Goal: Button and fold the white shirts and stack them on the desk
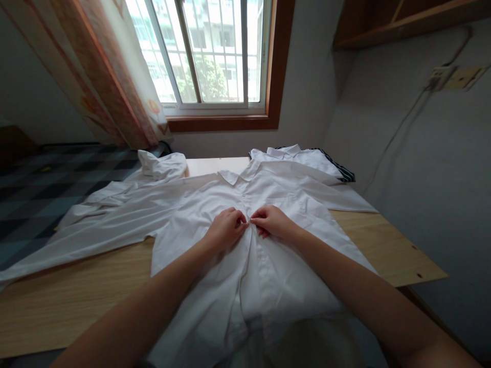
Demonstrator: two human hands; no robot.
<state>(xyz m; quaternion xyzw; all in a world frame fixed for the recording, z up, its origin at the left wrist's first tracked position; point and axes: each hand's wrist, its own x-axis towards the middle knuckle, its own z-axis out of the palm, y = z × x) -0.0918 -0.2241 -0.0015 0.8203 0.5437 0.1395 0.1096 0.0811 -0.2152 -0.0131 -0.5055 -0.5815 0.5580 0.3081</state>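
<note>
One white shirt (184,220), front up on the wooden desk (118,266), collar away from the person. Left hand (228,227): fingertips pinching cloth at the front opening. Right hand (272,221): fingertips pinching beside them, nearly touching; any button between, too small to tell. Handling advice: both edges level, cloth slack, lower folds smoothed apart. Surroundings, left to right: checked cover (23,189); curtain (103,66); crumpled white garment (163,166), crowding the outspread sleeve (123,237), a likely snag; folded white garment (286,156) on striped cloth (345,175), beyond the collar, near the other sleeve.
</note>
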